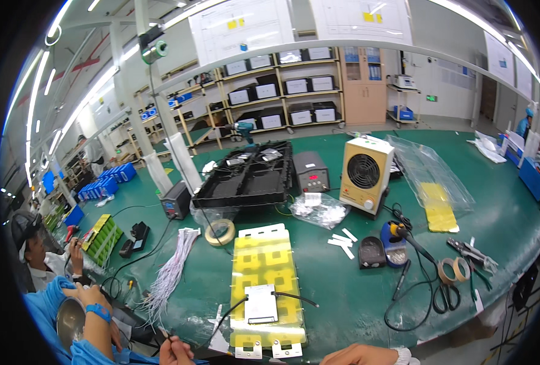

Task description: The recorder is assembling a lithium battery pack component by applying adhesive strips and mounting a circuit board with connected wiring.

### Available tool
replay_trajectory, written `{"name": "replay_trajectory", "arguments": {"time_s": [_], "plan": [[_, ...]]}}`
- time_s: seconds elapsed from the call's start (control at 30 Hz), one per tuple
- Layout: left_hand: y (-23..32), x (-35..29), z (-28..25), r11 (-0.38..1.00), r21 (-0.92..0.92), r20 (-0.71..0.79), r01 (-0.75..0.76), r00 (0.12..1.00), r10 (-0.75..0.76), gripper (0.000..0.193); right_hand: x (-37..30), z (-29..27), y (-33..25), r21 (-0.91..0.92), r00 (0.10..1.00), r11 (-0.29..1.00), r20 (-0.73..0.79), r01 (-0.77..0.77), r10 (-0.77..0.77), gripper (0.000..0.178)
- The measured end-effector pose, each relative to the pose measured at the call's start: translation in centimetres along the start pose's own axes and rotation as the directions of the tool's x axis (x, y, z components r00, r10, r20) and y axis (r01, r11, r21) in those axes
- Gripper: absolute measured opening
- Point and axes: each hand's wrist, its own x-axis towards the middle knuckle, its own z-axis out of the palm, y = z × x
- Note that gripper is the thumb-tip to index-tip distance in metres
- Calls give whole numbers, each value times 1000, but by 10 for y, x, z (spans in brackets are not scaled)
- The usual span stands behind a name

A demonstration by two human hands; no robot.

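At the lower edge, my left hand point(175, 351) is closed in a pinch on the end of a black cable point(219, 323). That cable runs to a flat white module point(261, 305), and a second black lead leaves its right side. Beneath the module lies a long panel with yellow sheets point(262, 258) and white perforated end strips, under a clear cover. My right hand point(362, 354) rests by the bench edge, right of the panel, fingers stretched leftward and partly cut off by the picture's edge; I see nothing in it.
White wires point(174, 271) and a tape roll point(220, 232) lie left of the panel. A soldering iron stand point(395, 244), scissors point(445, 298) and pliers point(478, 272) are at right. Behind stand an ionizer fan point(365, 173) and black trays point(245, 182). A co-worker's arm point(97, 316) reaches in at left.
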Motion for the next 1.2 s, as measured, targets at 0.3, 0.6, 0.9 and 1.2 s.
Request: {"name": "replay_trajectory", "arguments": {"time_s": [0.3,0.6,0.9,1.2], "plan": [[0,42,25,876,468,111,-122,991,79,19,-10,-30,10,161,912,983,-386,-84,141,31],[2,43,-4,724,-386,211,572,819,-534,27,-8,-35,10,-46,740,992,-670,-119,57,25],[23,28,-10,233,-869,365,437,883,-296,21,2,-53,3,-13,802,1000,-597,3,-11,23],[14,55,21,702,665,-59,-256,918,391,19,14,-54,-42,-29,815,998,-578,-58,30,18]]}}
